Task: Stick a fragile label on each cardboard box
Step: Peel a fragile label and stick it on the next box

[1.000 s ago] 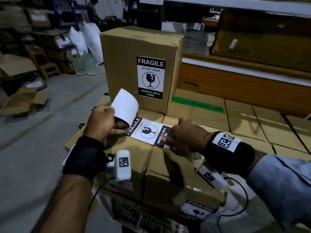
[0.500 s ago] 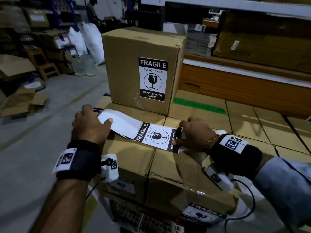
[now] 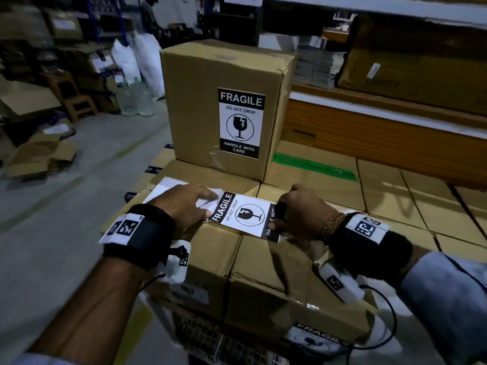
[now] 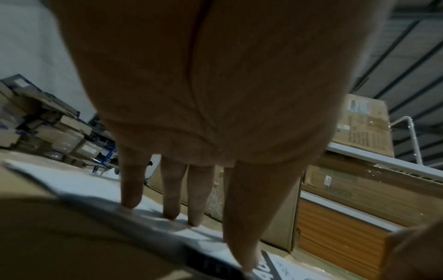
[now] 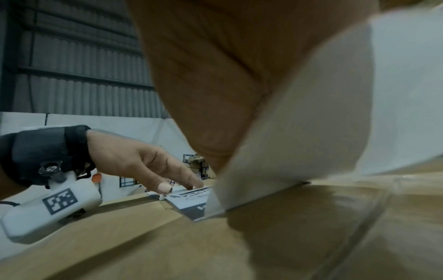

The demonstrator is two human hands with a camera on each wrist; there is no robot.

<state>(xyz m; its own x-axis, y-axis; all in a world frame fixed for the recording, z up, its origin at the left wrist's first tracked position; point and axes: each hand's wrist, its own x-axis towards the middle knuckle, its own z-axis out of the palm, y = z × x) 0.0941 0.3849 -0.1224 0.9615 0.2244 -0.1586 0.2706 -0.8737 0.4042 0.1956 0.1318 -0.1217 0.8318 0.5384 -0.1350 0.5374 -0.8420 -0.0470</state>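
Note:
A black-and-white fragile label lies across the top of the near cardboard box. My left hand presses its straight fingers on the white backing paper and on the label's left end. My right hand is curled and pinches the label's right end, where a white strip curls up off the box. Behind stands a tall cardboard box with a fragile label stuck upright on its front. In the right wrist view the left hand touches the label.
Another fragile label shows on the near box's front, above a wire cart. Flat cartons spread right, below an orange shelf front. Loose cardboard, water jugs, white sacks and a person are on the left.
My left hand let the peeled backing fall flat, then slid right to the label's FRAGILE end with fingers straightened. The label came down onto the box top. My right hand kept its pinch.

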